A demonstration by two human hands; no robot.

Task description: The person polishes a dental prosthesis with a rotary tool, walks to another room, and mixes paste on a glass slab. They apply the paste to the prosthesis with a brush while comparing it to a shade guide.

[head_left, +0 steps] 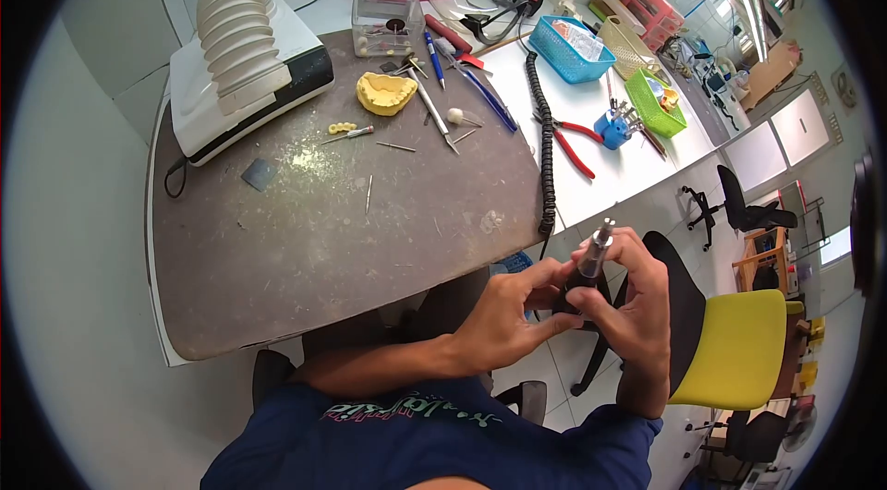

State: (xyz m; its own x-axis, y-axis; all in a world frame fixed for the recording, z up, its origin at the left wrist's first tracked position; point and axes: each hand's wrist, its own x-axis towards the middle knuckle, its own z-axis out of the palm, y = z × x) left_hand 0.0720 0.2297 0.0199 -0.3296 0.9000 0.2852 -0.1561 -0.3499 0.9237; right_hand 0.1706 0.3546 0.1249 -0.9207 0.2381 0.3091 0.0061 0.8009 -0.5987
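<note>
My left hand (pixel 513 314) and right hand (pixel 639 298) are both closed around the micromotor handpiece (pixel 591 261). I hold it off the bench edge, above my lap, with its nose pointing up and away from me. My left fingers pinch the dark lower body and my right fingers wrap the silver upper sleeve. I cannot tell whether a bur sits in the nose.

I judge that I am working the sleeve against the body. The left grip should be the firm anchor, only the right fingers should turn, and my thumb belongs clear of the tip. The coiled cord (pixel 547 157) needs slack so it cannot tug.

Farther off on the workbench (pixel 305 250) lie a loose bur (pixel 369 193), a yellow dental cast (pixel 386 93) and the dust extractor (pixel 245 56).
</note>
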